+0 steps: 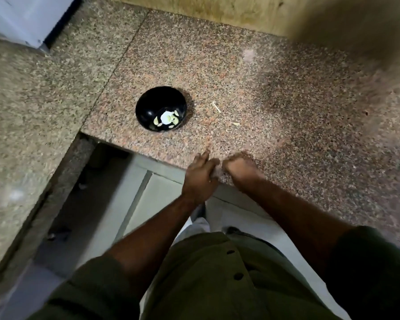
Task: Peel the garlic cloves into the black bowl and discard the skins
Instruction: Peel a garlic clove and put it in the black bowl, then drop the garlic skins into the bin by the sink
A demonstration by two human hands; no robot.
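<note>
I am seeing my left hand (200, 175) reaching over the near edge of the counter (286, 116), just below the middle of the frame, with its fingers stretched forward and lying close together; motion blur is softening them, and I cannot tell whether anything is tucked under them. Just to its right, almost touching it, my right hand (239, 166) is resting at the same edge with its fingers curled under into a loose fist. The blur is hiding what, if anything, it is holding, so I cannot tell.

Going across from the left: a pale cabinet corner (21, 19) is sitting in the upper left of the frame, above a band of speckled granite running down the left side. Right of that, a little left of centre and above my hands, the black bowl (148, 107) is standing upright on the reddish granite, well apart from both hands. Inside it, peeled garlic cloves (157, 121) are lying round a bright white patch that I cannot make out. Further right, a thin pale sliver of skin (216, 106) is lying on the bare counter, and a smaller scrap (236, 124) is lying below and right of it. A yellowish wall (217, 10) is running along the top of the frame. At the bottom, my green shirt (217, 273) is filling the foreground.
</note>
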